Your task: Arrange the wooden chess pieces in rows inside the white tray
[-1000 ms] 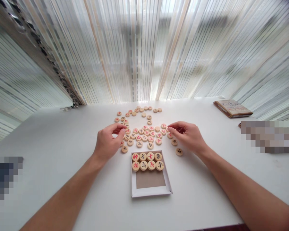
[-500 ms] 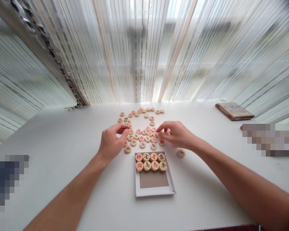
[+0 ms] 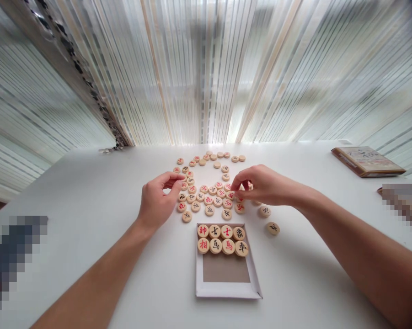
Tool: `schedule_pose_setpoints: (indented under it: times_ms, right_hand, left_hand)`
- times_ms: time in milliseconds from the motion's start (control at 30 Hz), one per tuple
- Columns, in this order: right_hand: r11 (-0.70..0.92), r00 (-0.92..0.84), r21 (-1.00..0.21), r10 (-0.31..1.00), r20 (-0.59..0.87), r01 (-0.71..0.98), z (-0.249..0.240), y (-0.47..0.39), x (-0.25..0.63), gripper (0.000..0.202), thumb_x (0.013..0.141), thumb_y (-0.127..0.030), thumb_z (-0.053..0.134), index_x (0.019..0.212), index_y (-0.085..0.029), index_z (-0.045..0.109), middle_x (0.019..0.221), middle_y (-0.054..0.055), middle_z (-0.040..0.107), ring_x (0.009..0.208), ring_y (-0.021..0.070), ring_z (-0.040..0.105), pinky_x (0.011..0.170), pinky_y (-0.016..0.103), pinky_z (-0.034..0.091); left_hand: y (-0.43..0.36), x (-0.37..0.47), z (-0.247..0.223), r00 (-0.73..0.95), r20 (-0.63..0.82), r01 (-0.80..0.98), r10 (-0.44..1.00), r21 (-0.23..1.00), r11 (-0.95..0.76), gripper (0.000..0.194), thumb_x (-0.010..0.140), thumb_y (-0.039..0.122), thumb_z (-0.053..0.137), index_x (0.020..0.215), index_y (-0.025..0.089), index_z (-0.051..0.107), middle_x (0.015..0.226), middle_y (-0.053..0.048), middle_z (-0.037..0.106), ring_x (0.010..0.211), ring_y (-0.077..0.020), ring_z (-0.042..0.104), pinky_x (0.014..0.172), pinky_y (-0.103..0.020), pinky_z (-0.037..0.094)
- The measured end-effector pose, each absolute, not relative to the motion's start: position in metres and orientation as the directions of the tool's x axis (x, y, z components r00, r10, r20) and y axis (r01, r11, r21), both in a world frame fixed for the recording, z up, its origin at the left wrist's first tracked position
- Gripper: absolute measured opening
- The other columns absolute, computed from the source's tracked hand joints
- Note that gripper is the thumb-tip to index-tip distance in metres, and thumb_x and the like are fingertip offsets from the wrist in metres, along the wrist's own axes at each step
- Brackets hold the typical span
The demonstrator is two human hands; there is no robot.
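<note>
Many round wooden pieces with red or black characters lie spread over the white table [image 3: 151,283]. My left hand [image 3: 161,196] is at the left edge of the spread, thumb and fingertips drawn together near a piece; what they hold, if anything, is too small to make out. On the right side of the spread, my right hand [image 3: 257,185] reaches down with curled fingers at a red-marked piece [image 3: 230,195]; its grip is unclear. Nearer me, a shallow white box [image 3: 228,291] holds two rows of larger-looking pieces [image 3: 216,246], its front part showing a brown bottom.
A flat printed box [image 3: 368,161] lies at the back right, with a blurred-out object in front of it. Single pieces [image 3: 273,228] lie right of the white box. A striped string curtain [image 3: 185,73] hangs behind the table.
The view has shifted and come closer, so the white box looks larger. Both hands remain at the spread pieces; the right hand's fingers are more curled downward.
</note>
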State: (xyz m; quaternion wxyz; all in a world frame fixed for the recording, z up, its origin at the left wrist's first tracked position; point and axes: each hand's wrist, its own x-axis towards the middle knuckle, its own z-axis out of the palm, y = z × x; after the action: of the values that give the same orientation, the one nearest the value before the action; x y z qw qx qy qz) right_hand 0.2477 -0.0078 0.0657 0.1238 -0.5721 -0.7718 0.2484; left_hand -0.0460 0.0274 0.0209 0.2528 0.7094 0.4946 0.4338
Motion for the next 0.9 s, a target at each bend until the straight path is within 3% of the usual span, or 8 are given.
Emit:
schedule_pose_setpoints:
  times_ms: [200,533,900]
  right_hand:
    - [0.243,-0.332,-0.521,0.94,-0.084,0.818,0.063,-0.006,0.26,0.016,0.086,-0.025,0.07,0.092,-0.023,0.085,0.08,0.002,0.079,0.071,0.0187,0.069,0.063,0.03,0.05]
    - [0.241,-0.323,-0.54,0.945,-0.06,0.806,0.057,-0.013,0.253,0.023,0.09,-0.037,0.068,0.093,-0.021,0.085,0.077,0.003,0.077,0.067,0.0186,0.066,0.06,0.031,0.047]
    - [0.285,-0.336,-0.529,0.942,-0.001,0.8,0.049,-0.015,0.245,0.02,0.089,-0.03,0.067,0.094,-0.02,0.084,0.082,0.005,0.076,0.072,0.0185,0.066,0.066,0.03,0.048]
  left_hand:
    - [0.035,-0.05,0.02,0.036,0.357,0.315,0.933,0.882,-0.35,0.019,0.092,0.028,0.069,0.102,0.016,0.079,0.087,-0.005,0.08,0.083,-0.021,0.078,0.085,-0.033,0.061]
    - [0.034,-0.049,0.019,0.062,0.342,0.352,0.938,0.872,-0.341,0.021,0.092,0.03,0.069,0.105,0.016,0.079,0.1,-0.008,0.082,0.09,-0.0232,0.079,0.089,-0.036,0.061]
    - [0.031,-0.049,0.019,0.084,0.366,0.409,0.927,0.836,-0.367,0.021,0.094,0.031,0.066,0.105,0.018,0.079,0.1,-0.008,0.083,0.092,-0.0236,0.08,0.087,-0.035,0.063]
